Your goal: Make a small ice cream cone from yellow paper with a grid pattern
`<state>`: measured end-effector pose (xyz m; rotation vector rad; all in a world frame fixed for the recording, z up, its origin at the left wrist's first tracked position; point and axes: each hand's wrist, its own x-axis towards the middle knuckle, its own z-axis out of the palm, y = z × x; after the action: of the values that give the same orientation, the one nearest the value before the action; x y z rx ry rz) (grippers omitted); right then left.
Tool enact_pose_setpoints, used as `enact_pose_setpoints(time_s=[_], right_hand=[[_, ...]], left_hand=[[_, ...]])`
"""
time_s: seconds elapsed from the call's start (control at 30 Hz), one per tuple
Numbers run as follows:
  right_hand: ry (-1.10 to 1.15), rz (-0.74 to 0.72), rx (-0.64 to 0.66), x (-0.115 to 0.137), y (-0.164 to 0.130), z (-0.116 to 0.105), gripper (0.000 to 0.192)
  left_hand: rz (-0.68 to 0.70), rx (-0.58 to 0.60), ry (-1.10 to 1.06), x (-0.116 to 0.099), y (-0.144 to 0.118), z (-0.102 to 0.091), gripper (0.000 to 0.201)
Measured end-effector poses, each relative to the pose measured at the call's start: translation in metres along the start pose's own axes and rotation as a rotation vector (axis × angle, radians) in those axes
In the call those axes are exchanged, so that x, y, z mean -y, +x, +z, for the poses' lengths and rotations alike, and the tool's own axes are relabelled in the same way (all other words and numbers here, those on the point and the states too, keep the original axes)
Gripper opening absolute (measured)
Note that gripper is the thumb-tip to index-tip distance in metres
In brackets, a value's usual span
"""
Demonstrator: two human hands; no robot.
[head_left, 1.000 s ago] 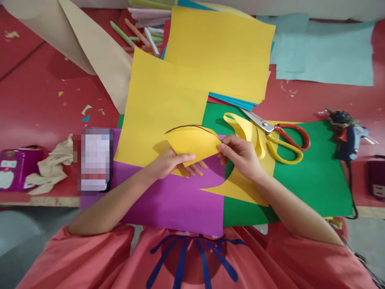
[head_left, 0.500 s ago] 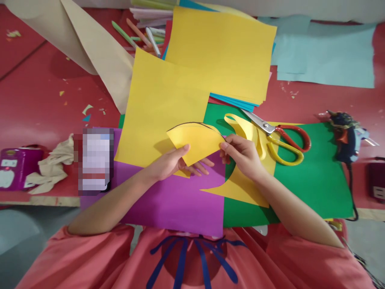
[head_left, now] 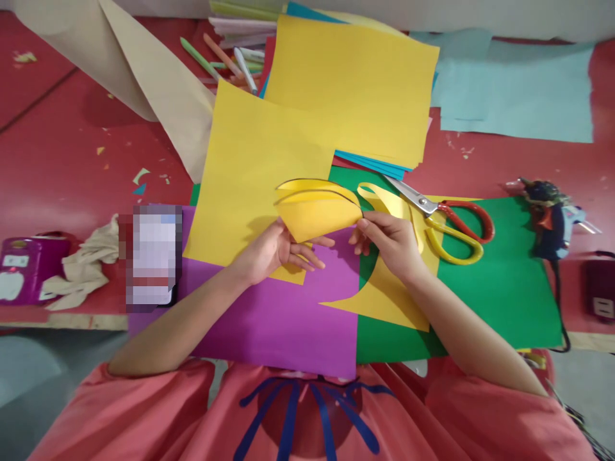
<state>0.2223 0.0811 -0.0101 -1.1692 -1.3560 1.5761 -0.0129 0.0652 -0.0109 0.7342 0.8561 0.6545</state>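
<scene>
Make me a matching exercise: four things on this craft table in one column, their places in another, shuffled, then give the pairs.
Things:
1. scissors
2. glue gun
3. folded yellow cutout
4. pens

Places:
A. far side, by the paper stack
B. held between the left hand and right hand
C. on the green sheet, right of the hands
D. right end, on the red table

Pairs: 1-C, 2-D, 3-B, 4-A
</scene>
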Motion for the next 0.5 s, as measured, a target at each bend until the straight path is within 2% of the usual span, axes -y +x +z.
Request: enact_pose_setpoints(time_s=[0.07,0.17,0.33,0.5], right_hand=[[0.012,0.003,-0.001,0.000,0.000,0.001,0.024],[0.053,0.033,0.019,-0.002,-0.001,0.001,0.027],[0.207,0.098,0.070,-0.004,-0.002,0.001,0.031],[0.215,0.159,0.180,0.001,-0.003,0.002,0.029]], left_hand=[[0.005,-0.037,0.003,0.002,0.000,0.001,0.056],[0.047,-0.130,0.065,0.004,0.000,0.002,0.046],[0.193,-0.357,0.255,0.010,0.002,0.001,0.044],[0.326,-0.444,0.397,0.012,0.003,0.000,0.044]])
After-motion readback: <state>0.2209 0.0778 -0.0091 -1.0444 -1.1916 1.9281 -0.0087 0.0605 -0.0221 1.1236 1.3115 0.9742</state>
